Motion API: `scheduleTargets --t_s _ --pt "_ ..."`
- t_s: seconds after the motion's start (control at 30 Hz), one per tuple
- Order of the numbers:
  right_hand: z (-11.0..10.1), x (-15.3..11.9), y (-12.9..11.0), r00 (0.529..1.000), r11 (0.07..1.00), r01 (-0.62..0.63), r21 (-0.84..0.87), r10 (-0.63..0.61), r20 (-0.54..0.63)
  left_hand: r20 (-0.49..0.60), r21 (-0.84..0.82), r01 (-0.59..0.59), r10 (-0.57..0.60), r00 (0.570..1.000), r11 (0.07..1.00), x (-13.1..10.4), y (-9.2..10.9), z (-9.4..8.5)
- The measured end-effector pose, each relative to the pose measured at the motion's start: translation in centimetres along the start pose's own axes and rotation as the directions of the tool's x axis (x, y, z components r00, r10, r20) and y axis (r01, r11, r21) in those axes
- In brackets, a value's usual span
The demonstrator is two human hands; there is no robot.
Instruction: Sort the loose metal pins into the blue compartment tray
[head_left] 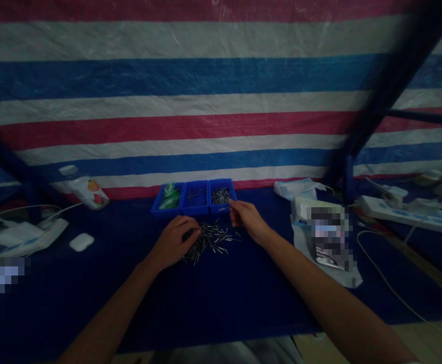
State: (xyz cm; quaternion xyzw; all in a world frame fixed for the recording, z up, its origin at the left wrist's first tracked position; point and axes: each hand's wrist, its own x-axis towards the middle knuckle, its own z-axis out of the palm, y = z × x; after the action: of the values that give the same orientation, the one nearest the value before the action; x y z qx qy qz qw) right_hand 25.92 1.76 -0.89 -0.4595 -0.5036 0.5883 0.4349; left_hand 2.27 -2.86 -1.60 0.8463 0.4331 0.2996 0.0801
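A heap of thin, dark metal pins (205, 241) lies on the blue table, several strewn to its right. My left hand (177, 241) rests against the heap's left side, fingers curved over it and thumb apart; the fingertips are partly hidden. Just in front of the right-hand blue bin, my right hand (247, 218) is closed in a pinch, with a slim metal pin (224, 209) poking out to the left. That bin (234, 192) contains many small metal pieces (221, 195). The middle bin (195, 206) has a few thin pieces, and the left bin (155, 206) a green plastic bag (169, 196).
At the left stand a clear bottle (88, 189), a white rounded case (82, 242) and a white power strip (35, 240). On the right are a tissue pack (302, 208), a blurred-out phone-like object (329, 242), another power strip (398, 215) and a cable (380, 275). Striped sheeting (205, 76) hangs behind.
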Motion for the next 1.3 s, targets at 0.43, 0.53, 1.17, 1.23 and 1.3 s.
scheduleTargets --t_s 0.43,0.53,1.17,1.23,1.3 --pt "-0.8 -1.8 0.1 0.962 0.234 0.241 -0.942 -0.185 0.201 0.000 0.021 -0.001 0.001 1.000 1.000 0.0 -0.1 0.1" --pt "-0.7 -1.7 0.6 0.947 0.184 0.302 -0.935 -0.166 0.274 0.007 0.019 -0.002 0.002 1.000 1.000 0.0 0.0 0.1" --pt "-0.8 -2.1 -0.1 0.933 0.184 0.359 -0.915 -0.102 0.346 0.031 0.014 0.011 -0.011 0.999 1.000 -0.1 0.0 0.1" --pt "-0.9 -2.0 -0.2 0.928 0.202 0.373 -0.905 -0.091 0.362 0.032 0.016 0.003 -0.004 0.999 1.000 -0.1 0.0 0.1" --pt "-1.0 -1.9 -0.3 0.926 0.213 0.377 -0.901 -0.079 0.369 0.037 0.021 0.002 -0.002 0.999 1.000 -0.1 0.0 0.1"
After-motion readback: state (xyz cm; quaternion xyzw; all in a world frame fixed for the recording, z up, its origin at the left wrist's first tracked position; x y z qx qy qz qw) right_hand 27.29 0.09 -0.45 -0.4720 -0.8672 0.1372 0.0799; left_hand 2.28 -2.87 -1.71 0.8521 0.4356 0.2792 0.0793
